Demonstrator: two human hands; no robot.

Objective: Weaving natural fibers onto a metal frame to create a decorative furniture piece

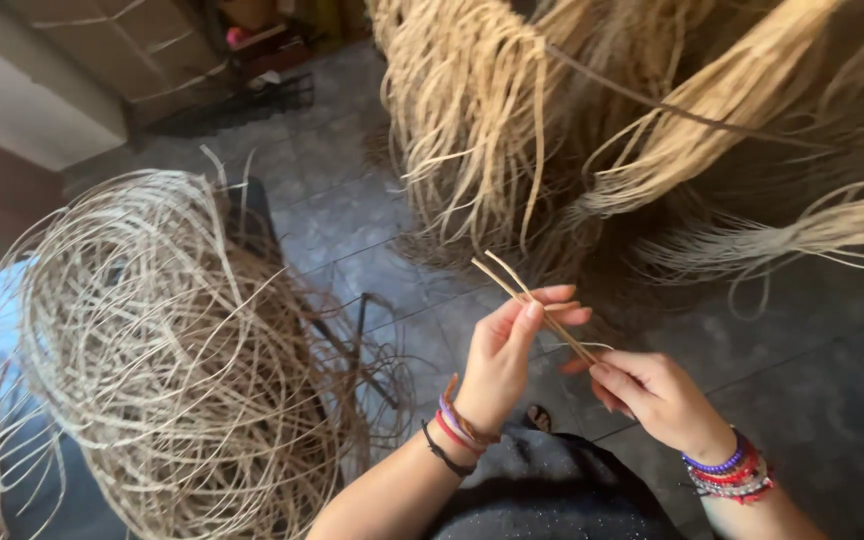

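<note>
Straw-coloured fibre strips [537, 300] run slantwise between the two hands, their upper ends sticking free above the left hand [512, 350] and the lower part passing down to the right hand [647, 392]. The left hand pinches the strips between thumb and fingertips, the other fingers stretched out; the right hand is curled closed around their lower end, and both wrists carry bands and beaded bracelets. These strips look light, thin and springy, stiff enough to hold a straight line over a short span yet likely to kink or split if bent sharply, so a grip close to the working point, as both hands have now, seems the safest place to hold. At the left a large loose tangle of coiled fibre [162, 360] rests over a dark seat or stand, its stray loops reaching nearly to the left forearm. Above and to the right hang thick hanks of dried fibre [472, 110], their ends trailing down just beyond the strips' free tips. Between them the grey tiled floor [352, 210] shows, and that gap in front of the hands is the only open room; swinging far to either side would probably snag loose strands.
</note>
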